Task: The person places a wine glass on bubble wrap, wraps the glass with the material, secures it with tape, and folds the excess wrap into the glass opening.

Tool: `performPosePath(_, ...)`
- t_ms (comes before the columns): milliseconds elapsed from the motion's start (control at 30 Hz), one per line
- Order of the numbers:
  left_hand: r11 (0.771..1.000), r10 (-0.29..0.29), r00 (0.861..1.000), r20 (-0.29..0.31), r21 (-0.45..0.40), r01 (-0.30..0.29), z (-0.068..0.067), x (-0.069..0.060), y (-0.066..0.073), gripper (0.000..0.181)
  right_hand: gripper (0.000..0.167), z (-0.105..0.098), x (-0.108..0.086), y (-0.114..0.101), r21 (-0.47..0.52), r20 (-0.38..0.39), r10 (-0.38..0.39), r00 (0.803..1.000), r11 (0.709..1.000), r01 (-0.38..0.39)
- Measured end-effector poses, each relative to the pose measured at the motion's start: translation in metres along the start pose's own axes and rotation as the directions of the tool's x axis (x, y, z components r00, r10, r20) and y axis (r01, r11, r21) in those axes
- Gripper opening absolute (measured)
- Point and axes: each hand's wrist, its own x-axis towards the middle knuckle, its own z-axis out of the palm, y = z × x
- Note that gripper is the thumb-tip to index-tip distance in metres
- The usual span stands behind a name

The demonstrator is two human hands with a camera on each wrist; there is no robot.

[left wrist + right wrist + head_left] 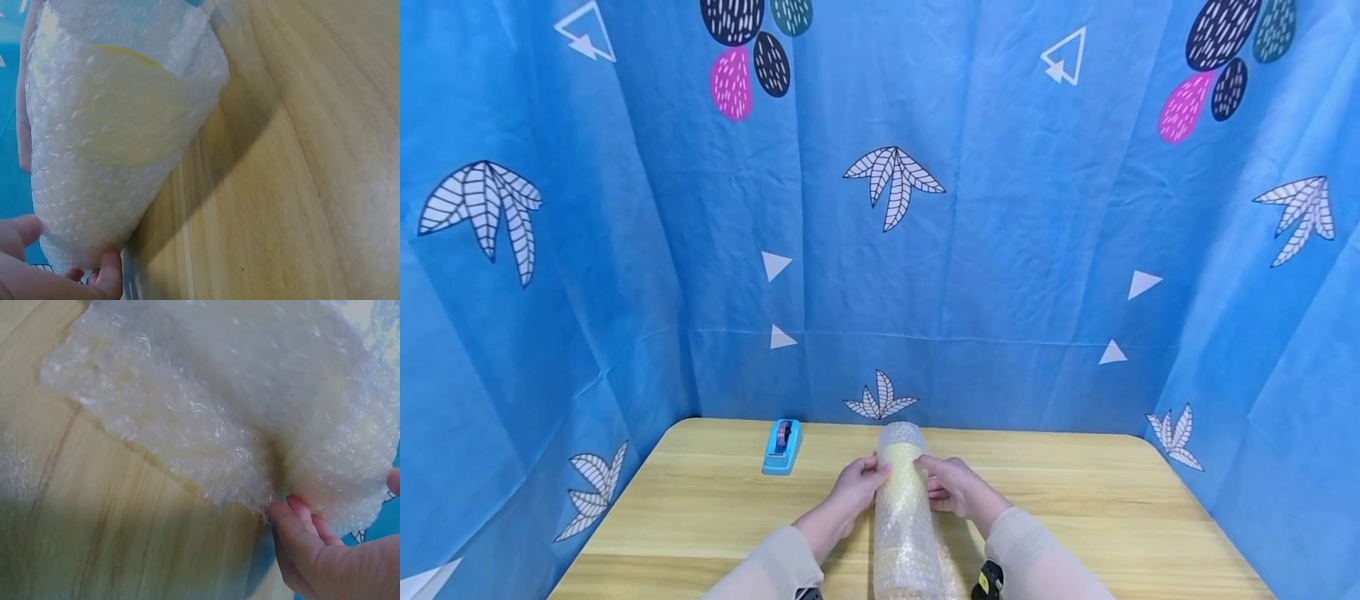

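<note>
A roll of bubble wrap (904, 517) lies lengthwise on the table, pointing away from the person, with something yellowish showing through it. My left hand (855, 492) grips its left side near the far end, thumb on top. On the opposite side my right hand (957, 489) holds it with thumb and fingers. The left wrist view shows the wrap (119, 125) with a round yellow edge inside and the left hand's fingers (111, 272) at its end. A loose flap of wrap (156, 419) spreads on the table beside the right hand (337, 556).
A blue tape dispenser (782, 448) stands at the back left of the wooden table (1060, 492). Blue patterned cloth (880, 283) hangs behind the table and along both sides.
</note>
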Motion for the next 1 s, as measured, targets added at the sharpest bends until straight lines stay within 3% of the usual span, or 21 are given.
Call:
performPosePath(200,0.997,-0.010,0.999,0.049,-0.077,0.014,-0.0010,0.0008,-0.0004,0.053,0.047,0.0005,0.0000,0.0018,0.002,0.004,-0.003,1.000,1.000,0.003)
performPosePath(333,0.997,-0.007,0.999,0.042,-0.078,0.010,-0.0009,0.0016,-0.0019,0.054,0.030,0.0005,-0.0009,0.0015,0.022,0.017,0.001,1.000,1.000,-0.001)
performPosePath(467,0.997,0.006,0.999,0.043,-0.083,-0.002,-0.0010,0.0018,-0.0035,0.055,0.027,-0.0006,-0.0016,0.0007,0.032,0.014,0.006,1.000,0.999,-0.006)
performPosePath(767,0.997,-0.015,1.000,0.025,-0.080,0.017,-0.0002,0.0008,-0.0016,0.057,0.049,-0.0042,-0.0004,0.0003,0.001,-0.003,0.003,1.000,1.000,-0.003)
performPosePath(1000,0.999,0.001,1.000,-0.002,-0.037,-0.001,-0.0002,0.0012,-0.0014,0.056,0.045,-0.0044,-0.0021,-0.0016,-0.040,-0.013,-0.011,1.000,0.999,0.010)
